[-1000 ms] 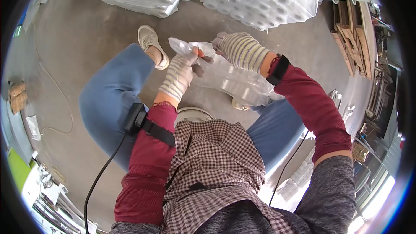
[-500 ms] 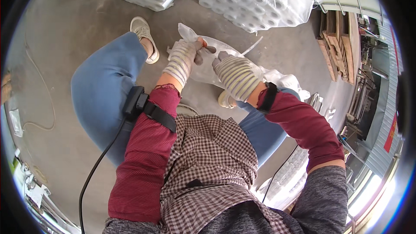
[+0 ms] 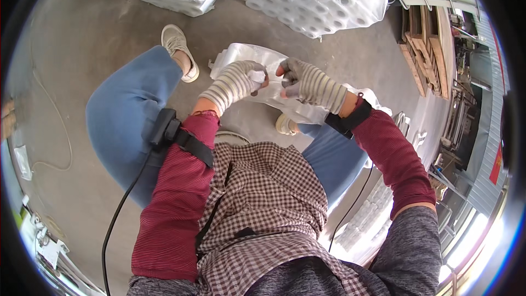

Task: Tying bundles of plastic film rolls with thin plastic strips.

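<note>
My left hand (image 3: pixel 239 80), in a striped knit glove with grey fingers, is closed over a sheet of clear plastic film (image 3: pixel 241 52). A small whitish bit shows at its thumb, too small to name. Facing it, a short gap away, is my right hand (image 3: pixel 316 83) in a matching glove, its fingers curled toward the thumb. What lies between those fingers, if anything, is hard to make out. Below both hands the film spreads out between my feet, bunching into crumpled white plastic (image 3: pixel 364 97) by my right knee.
Two big plastic-wrapped bundles of white tubes or rolls (image 3: pixel 318 3) stand on the floor ahead. Wooden pallets (image 3: pixel 424 49) are stacked at the right. Beside my left leg a black cable (image 3: pixel 118 216) runs down from a forearm device. A thin hose (image 3: pixel 68 142) lies far left.
My hands have turned, and the right one has shifted a little to the right and lower. The upright tip of film by my left hand and the thin white strand beyond my right no longer show.
</note>
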Demonstrator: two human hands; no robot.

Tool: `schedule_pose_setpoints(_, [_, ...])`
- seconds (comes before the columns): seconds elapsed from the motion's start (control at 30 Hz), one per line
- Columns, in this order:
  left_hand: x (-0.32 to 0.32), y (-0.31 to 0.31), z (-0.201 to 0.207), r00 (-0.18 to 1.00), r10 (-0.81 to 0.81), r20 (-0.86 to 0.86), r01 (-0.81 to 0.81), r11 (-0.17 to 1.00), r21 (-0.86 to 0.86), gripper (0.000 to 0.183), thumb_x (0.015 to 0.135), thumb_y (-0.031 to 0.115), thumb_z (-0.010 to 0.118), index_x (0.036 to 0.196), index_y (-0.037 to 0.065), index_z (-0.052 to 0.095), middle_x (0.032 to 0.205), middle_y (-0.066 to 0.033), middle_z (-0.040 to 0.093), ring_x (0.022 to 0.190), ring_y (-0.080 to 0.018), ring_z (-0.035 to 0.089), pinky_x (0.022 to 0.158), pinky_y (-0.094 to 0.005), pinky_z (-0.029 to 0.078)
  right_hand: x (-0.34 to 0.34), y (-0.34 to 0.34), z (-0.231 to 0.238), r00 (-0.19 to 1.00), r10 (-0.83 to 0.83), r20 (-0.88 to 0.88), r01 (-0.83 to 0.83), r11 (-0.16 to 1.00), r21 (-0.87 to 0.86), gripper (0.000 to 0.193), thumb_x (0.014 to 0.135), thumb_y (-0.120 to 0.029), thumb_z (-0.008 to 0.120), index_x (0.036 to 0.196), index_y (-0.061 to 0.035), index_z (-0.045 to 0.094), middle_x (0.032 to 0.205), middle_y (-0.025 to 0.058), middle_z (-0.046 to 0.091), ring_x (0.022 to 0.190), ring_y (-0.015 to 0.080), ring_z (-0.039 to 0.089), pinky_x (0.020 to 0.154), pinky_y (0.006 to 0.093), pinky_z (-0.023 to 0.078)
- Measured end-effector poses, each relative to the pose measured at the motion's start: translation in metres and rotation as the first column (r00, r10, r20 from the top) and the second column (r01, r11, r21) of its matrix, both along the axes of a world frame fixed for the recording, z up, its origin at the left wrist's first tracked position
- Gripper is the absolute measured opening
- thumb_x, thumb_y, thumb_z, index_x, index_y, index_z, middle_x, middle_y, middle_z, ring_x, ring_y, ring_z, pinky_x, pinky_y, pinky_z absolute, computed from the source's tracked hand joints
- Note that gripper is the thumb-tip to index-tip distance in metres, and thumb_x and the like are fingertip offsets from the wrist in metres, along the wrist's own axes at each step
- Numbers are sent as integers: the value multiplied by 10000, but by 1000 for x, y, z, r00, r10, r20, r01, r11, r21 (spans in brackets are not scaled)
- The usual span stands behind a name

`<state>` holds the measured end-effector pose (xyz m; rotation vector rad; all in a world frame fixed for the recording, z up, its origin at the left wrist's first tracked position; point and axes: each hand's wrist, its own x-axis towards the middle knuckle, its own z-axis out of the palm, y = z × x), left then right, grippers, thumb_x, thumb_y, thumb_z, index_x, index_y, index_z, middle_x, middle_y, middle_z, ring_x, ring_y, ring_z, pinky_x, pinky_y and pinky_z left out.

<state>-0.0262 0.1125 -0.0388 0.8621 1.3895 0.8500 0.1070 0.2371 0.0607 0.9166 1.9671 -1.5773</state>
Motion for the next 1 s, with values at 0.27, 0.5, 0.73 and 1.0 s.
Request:
schedule_pose_setpoints(0.27, [-9,-4,9,980,103,170,-101,995,-21,181,770,192,694,891,66,646,745,-3,628,628,-82,557,610,-256,450,12,12,-12,929,333,-160,-172,771,613,146,757,-85,567,901,-61,566,931,97,558,820,269,561,717,354,463])
schedule_pose_setpoints(0.5, [-11,-3,-1,998,55,-40,-52,997,65,175,778,194,683,864,47,642,744,-13,625,580,-97,566,583,-245,445,6,-4,-7,871,474,-131,-265,677,687,149,755,-190,608,861,-88,635,1029,109,523,851,279,553,765,378,455])
schedule_pose_setpoints(0.73, [-16,-7,3,770,414,486,-431,899,-83,337,847,373,593,766,46,611,654,-20,572,467,-115,521,409,-247,406,4,-16,37,828,555,-79,-373,650,662,174,760,-214,618,864,-81,661,1015,98,538,989,271,489,847,381,410])
schedule_pose_setpoints(1.0, [-16,-12,58,904,388,179,-375,921,-105,413,875,458,512,800,64,610,701,-33,597,548,-130,565,512,-275,427,-52,-5,-44,455,-861,-226,551,472,-688,226,920,-267,498,797,-78,516,705,38,546,679,195,568,695,347,487])
